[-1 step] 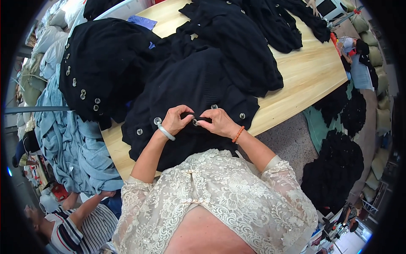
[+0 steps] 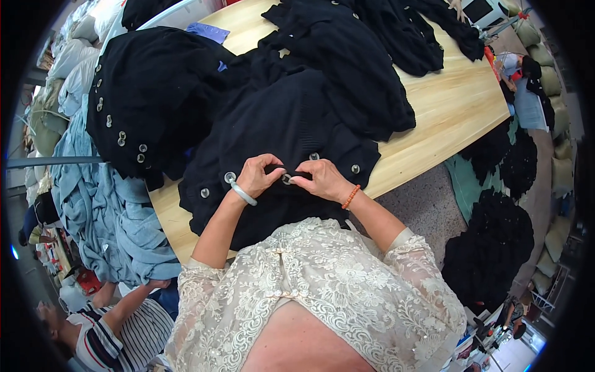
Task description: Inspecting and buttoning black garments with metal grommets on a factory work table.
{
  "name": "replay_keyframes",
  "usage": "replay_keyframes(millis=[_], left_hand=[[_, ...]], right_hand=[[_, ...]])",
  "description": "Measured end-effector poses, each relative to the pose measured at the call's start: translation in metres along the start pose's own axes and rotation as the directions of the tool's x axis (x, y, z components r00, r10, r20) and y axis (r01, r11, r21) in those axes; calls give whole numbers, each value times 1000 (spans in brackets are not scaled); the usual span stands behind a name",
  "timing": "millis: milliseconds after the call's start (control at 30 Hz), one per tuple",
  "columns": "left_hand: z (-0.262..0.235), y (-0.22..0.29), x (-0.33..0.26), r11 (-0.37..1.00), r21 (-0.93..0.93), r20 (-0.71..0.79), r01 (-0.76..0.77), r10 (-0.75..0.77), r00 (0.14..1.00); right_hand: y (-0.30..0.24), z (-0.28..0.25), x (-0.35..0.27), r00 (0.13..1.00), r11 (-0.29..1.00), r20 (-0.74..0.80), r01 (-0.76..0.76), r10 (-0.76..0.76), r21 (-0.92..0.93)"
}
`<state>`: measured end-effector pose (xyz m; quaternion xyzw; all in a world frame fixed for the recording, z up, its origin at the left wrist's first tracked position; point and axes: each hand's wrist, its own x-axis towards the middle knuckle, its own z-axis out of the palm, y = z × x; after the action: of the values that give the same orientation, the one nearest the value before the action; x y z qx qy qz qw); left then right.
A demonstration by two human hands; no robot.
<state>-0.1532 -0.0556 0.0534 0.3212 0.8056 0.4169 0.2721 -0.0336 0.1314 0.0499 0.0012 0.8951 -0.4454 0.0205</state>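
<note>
In front of me a black knitted cardigan (image 2: pixel 266 133) lies spread on the table, with large shiny buttons along its near part. My left hand (image 2: pixel 257 175), a pale bangle on its wrist, is closed in a pinch on the cardigan's edge. Opposite it, my right hand (image 2: pixel 323 180), wearing an orange bead bracelet, pinches the same edge with thumb and forefinger. Between the fingertips shows a shiny round button (image 2: pixel 286 179); the right thumb is at its side. Another button (image 2: pixel 230 177) sits beside the left wrist, and one more (image 2: pixel 355 168) lies right of my right hand.
More black knitwear (image 2: pixel 155 93) is heaped at left and across the far side of the wooden table (image 2: pixel 458 105). Blue-grey cloth (image 2: pixel 111 204) hangs at the left. Dark garments (image 2: pixel 489 248) are piled low at right. A person in stripes (image 2: pixel 124 316) is at lower left.
My right hand has edged very slightly to the right. The cardigan and my left hand look the same.
</note>
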Motion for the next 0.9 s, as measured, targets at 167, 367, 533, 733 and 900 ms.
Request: replay_keyframes(millis=[167, 367, 533, 733, 900], left_hand=[[5, 7, 2, 845, 521, -212, -126, 270, 939], [59, 32, 32, 805, 427, -91, -411, 491, 867], [80, 31, 58, 891, 417, 58, -182, 174, 983], [75, 28, 55, 921, 366, 144, -136, 88, 986], [63, 17, 58, 949, -259, 145, 182, -148, 978]], right_hand=[[17, -8, -28, 992, 981, -92, -96, 81, -167], [21, -12, -37, 996, 903, -92, -39, 0, -429], [12, -15, -35, 986, 906, -135, -147, 101, -396], [13, -8, -35, 980, 932, -176, -145, 90, -332], [9, -10, -29, 963, 961, -243, -172, 118, -218]])
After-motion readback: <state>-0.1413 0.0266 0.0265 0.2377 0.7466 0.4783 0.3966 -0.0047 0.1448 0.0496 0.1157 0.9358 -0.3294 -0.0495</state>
